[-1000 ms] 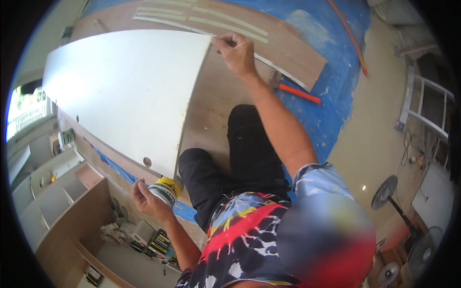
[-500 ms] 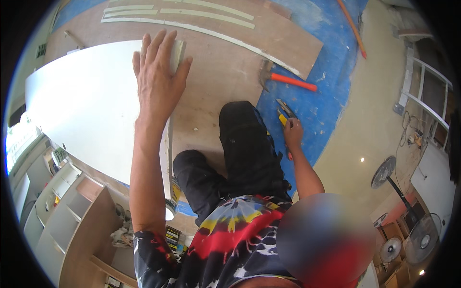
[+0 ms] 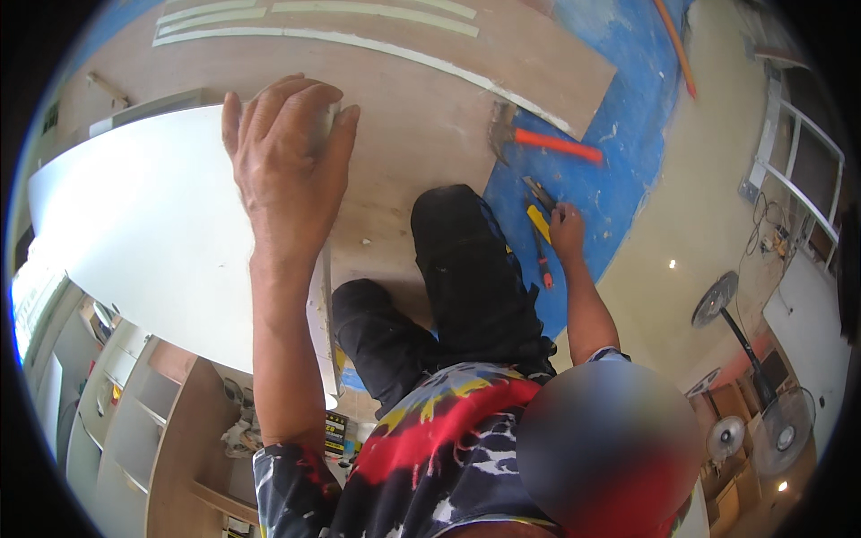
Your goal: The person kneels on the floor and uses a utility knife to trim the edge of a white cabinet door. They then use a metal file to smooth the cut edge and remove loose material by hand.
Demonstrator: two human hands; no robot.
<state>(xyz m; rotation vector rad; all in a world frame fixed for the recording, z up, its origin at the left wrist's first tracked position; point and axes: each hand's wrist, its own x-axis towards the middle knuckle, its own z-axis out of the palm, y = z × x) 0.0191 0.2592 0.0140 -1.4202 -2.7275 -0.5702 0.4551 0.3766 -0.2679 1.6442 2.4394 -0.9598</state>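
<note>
A large white panel [image 3: 143,188] stands at my left, its narrow edge toward my knees. My left hand [image 3: 289,148] bends its fingers over the panel's far corner, with the thumb on the edge side. Over the blue floor covering, the fingers of my right hand [image 3: 567,229] close on a slim dark-grey tool [image 3: 540,192], whose exact kind I cannot make out. Beside that hand lie a yellow-handled tool [image 3: 538,222] and a red-and-dark handled tool [image 3: 545,269]. A claw hammer [image 3: 556,144] with a red handle rests farther off.
Beyond the hammer lies a brown board [image 3: 538,67] with pale strips on it. A blue sheet [image 3: 619,170] covers floor at my right. Standing fans [image 3: 715,300] and a white metal frame [image 3: 807,170] are at far right; an open wooden cabinet [image 3: 175,448] is at lower left.
My left hand went from outstretched fingers to fingers bent over the panel's corner. My right hand moved slightly right with the grey tool, uncovering more of the yellow-handled and red-handled tools.
</note>
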